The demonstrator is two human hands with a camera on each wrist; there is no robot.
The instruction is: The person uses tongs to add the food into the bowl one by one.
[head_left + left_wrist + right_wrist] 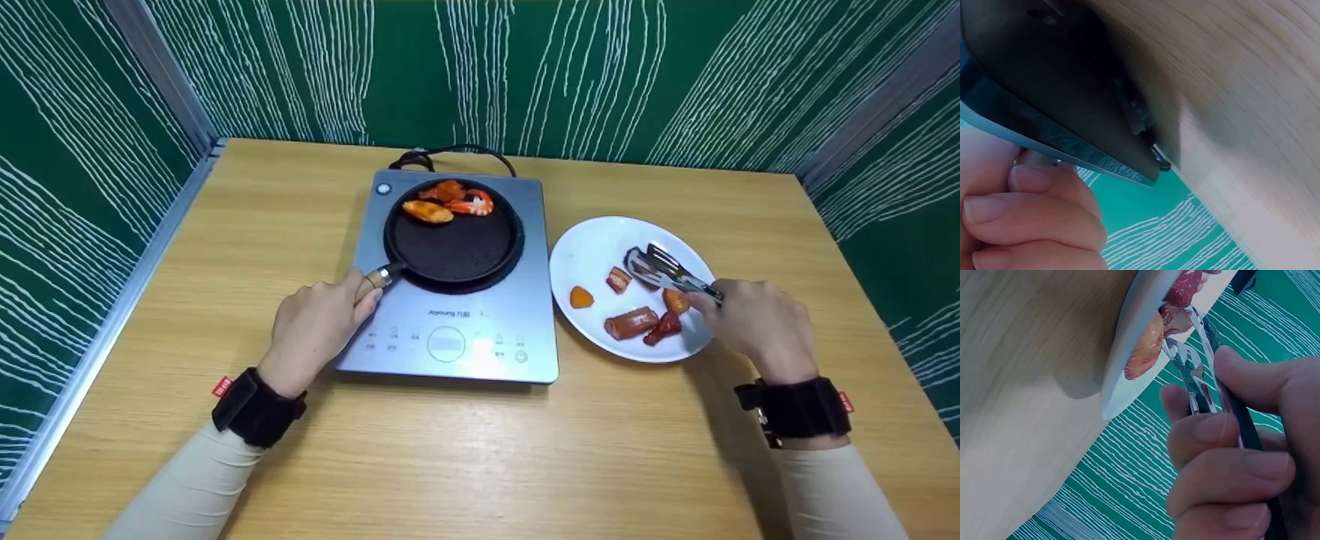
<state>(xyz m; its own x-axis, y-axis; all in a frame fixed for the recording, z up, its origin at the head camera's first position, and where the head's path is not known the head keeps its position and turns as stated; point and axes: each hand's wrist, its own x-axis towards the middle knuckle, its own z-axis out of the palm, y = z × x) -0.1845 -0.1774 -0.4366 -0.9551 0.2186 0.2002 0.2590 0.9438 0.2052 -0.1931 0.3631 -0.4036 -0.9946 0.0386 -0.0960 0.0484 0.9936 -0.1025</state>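
Left hand (319, 319) grips cylindrical wooden handle (366, 286), mostly hidden, round black pan (454, 251)'s 8 o'clock; right hand (761, 322) pinches shiny metal tongs (679, 279); we can't make out their tips' contact.

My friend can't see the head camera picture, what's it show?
A person's left hand grips the handle of a black pan on a silver cooktop; the right hand holds metal tongs over a white plate of food. Three more pieces lie in the pan.
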